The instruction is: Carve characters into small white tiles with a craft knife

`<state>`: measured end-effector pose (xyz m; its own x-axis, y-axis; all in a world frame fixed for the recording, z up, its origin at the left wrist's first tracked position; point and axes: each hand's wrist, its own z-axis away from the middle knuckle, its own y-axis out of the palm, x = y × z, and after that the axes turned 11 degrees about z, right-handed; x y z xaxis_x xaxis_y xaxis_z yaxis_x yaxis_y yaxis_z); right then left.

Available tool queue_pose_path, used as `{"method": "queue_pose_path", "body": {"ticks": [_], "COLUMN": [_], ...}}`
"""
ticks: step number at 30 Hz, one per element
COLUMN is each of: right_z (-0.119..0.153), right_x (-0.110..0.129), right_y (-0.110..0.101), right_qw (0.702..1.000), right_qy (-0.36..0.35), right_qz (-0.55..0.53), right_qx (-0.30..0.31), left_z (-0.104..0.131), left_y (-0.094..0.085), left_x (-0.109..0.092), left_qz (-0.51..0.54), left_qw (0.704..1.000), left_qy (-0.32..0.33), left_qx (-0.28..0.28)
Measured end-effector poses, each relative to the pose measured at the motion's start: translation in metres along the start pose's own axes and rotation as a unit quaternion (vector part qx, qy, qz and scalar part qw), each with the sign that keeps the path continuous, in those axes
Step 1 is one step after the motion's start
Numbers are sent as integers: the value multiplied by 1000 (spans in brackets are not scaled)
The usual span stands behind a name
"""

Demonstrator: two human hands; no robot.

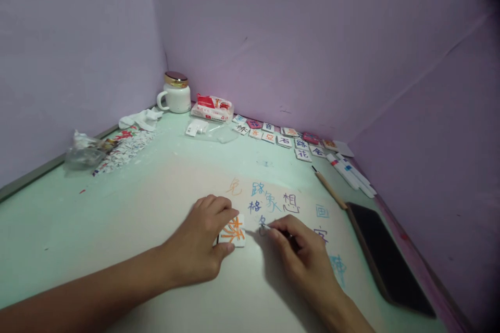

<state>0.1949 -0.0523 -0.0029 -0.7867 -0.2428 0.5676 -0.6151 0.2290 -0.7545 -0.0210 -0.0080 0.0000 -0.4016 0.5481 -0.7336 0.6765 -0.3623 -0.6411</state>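
Note:
A white square tile [241, 239] with an orange Chinese character lies on the table below my chest. My left hand [203, 239] grips its left side, fingers at the upper edge and thumb at the lower one. Between the fingertips of my right hand [302, 250] is a thin pointed metal tool [266, 227], its kind too small to make out. The tool's tip points left and is close to the tile's right edge; whether they touch I cannot tell. Handwritten characters [291, 203] in several colours cover the tabletop beyond and beside my right hand.
A phone [390, 257] and a wooden-handled carving tool [328, 188] lie to the right, near white markers [349, 174]. Several finished-looking character tiles [284, 141] line the back wall. Further left are a tissue pack [213, 109], a lidded mug [177, 98], white scraps [125, 153] and a plastic bag [84, 153].

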Motion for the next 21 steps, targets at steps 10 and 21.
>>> {"method": "queue_pose_path", "body": {"ticks": [10, 21], "right_z": [-9, -18], "right_x": [3, 2], "right_y": [-20, -4], "right_qw": [915, 900], "right_qy": [133, 111], "right_qz": [-368, -420], "right_qx": [96, 38], "left_z": [4, -1], "left_y": [1, 5], "left_x": [14, -6], "left_qz": [34, -81], "left_qw": [998, 995], "left_qy": [47, -53], "left_qx": [-16, -38]}}
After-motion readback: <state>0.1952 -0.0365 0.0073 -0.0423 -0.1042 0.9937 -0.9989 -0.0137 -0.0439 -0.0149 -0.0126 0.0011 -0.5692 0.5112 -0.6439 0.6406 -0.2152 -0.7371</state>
